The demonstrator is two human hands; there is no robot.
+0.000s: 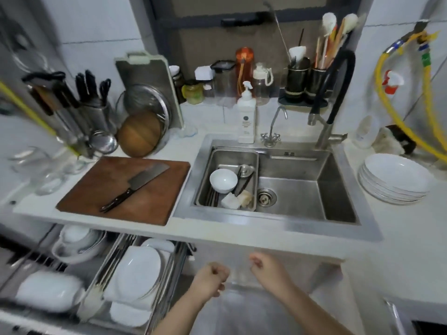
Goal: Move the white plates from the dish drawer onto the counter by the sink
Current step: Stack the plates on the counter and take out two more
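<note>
- Nearest, at six o'clock, the left hand (212,278) and right hand (264,267) hover before the cabinet front, both curled into loose fists, holding nothing.
- White plates (135,272) remain in the open dish drawer (167,281) at seven o'clock.
- A stack of plates (396,180) already sits on the counter (399,226) at three o'clock, just beside the sink (302,184).
- It looks like a pause between trips; next, a hand should reach down-left and grip a plate rim among the rack wires.

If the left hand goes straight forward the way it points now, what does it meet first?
Probably the white cabinet front under the counter edge; the left hand, curled and holding nothing, points up-right toward it. Depth is unclear.
</note>
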